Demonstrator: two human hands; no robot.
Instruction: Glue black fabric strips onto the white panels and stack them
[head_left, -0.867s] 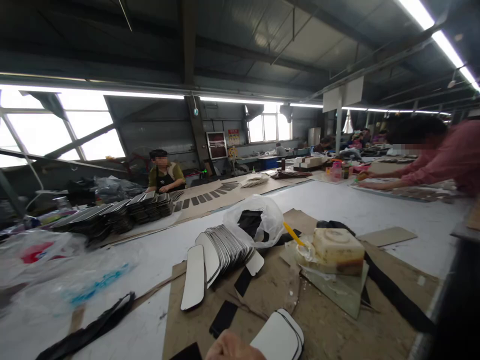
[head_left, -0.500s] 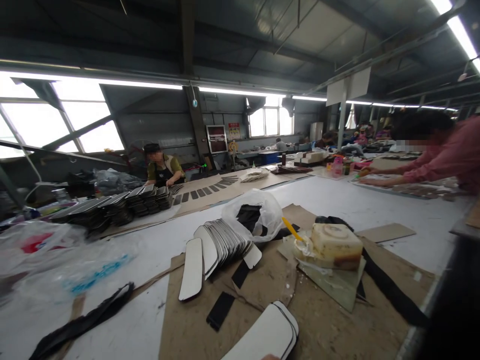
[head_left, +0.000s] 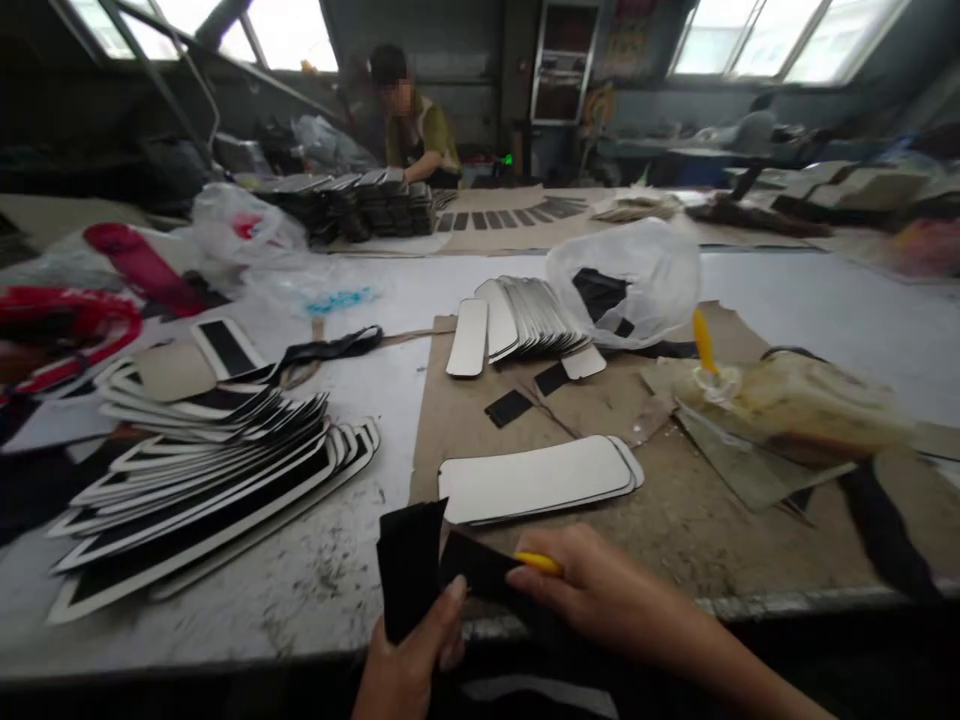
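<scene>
I have the left hand (head_left: 416,640) closed, thumb over fingers, on a small bundle of black strips (head_left: 409,550) that stand up out of the grip. The right hand (head_left: 592,590) is closed too, pinching a loose black strip (head_left: 480,570) along with a yellow handle (head_left: 538,564); I can't make out what sits at the handle's far end. The left thumb reaches to the near end of that strip, so the two hands almost meet over the edge of the worktop (head_left: 300,620).

As I judge it, the work is well under way. To the left of the left hand lies a heap of panels with black centres (head_left: 217,525), which I take for the done part. Just beyond both hands, a few plain white panels (head_left: 532,480) lie flat with no black on their upper faces, and farther past them leans a fanned row of white panels (head_left: 525,315), which look left to do. Between those groups, two small black pieces lie on the brown sheet (head_left: 697,550). Beyond the right hand, off to its right, a cloudy tub (head_left: 817,410) sits beside an upright yellow stick (head_left: 703,340).
</scene>
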